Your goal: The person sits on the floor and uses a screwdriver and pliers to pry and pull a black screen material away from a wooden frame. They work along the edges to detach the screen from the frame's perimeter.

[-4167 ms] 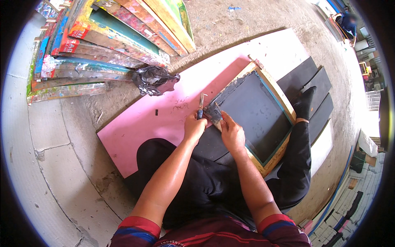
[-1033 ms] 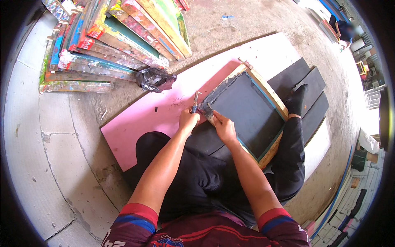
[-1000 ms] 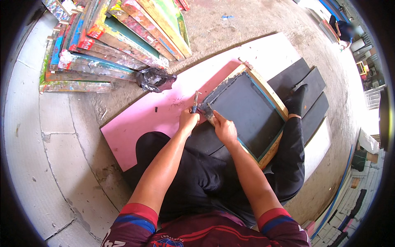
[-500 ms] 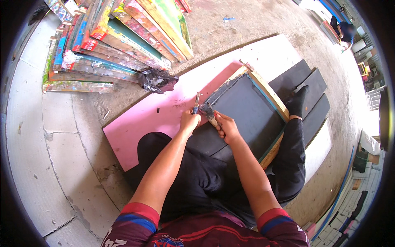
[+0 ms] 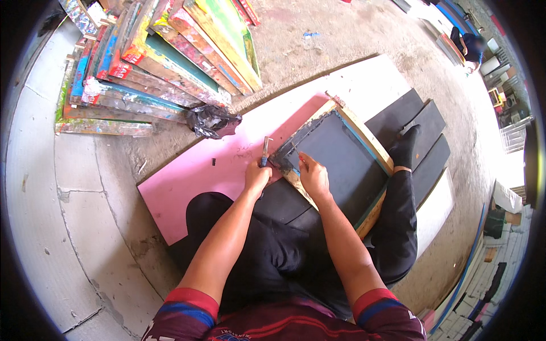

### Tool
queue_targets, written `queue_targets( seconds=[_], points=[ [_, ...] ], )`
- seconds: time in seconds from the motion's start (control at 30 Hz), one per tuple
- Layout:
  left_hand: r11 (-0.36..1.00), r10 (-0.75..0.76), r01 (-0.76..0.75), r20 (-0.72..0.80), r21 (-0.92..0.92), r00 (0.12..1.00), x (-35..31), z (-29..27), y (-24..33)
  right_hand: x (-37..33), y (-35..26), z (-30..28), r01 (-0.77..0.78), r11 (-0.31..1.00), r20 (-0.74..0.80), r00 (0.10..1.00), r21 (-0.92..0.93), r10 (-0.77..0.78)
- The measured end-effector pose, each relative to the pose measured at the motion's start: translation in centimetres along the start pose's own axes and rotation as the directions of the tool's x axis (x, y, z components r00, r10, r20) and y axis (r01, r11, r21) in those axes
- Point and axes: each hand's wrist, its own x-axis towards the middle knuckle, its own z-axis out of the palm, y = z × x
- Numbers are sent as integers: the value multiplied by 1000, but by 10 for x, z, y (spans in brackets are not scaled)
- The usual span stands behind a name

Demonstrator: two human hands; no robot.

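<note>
A wooden frame [image 5: 372, 142] with a dark mesh screen [image 5: 344, 162] lies across my lap. My left hand [image 5: 257, 176] grips a small metal hand tool [image 5: 265, 149] whose tip meets the near left corner of the frame. My right hand [image 5: 313, 178] presses down on the frame's near edge, fingers on the dark material at that corner. Under the frame lies a pink board [image 5: 227, 165] on the concrete floor.
A stack of paint-stained screen frames [image 5: 159, 57] leans at the upper left. A crumpled black plastic bag [image 5: 213, 120] lies beside it. A white board [image 5: 369, 82] and black boards [image 5: 421, 128] lie beyond my legs. Another person [image 5: 469, 45] sits far off at the upper right.
My hands stay at the frame's near left corner. The left hand's tool has shifted slightly along that corner, and the view has tilted a little.
</note>
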Motion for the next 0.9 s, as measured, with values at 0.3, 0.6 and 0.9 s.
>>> queue_targets(
  seconds=[0.3,0.6,0.9],
  points=[
    [997,22,-20,-29,80,999,3,-3,-3,-1,-36,-10,-66,923,116,986,-378,118],
    [995,55,-53,-25,82,998,-2,0,2,8,1,8,-157,985,74,984,-71,162],
    [998,4,-2,-28,58,1000,-1,-1,0,7,11,6,14,974,94,995,-228,8]
  ],
)
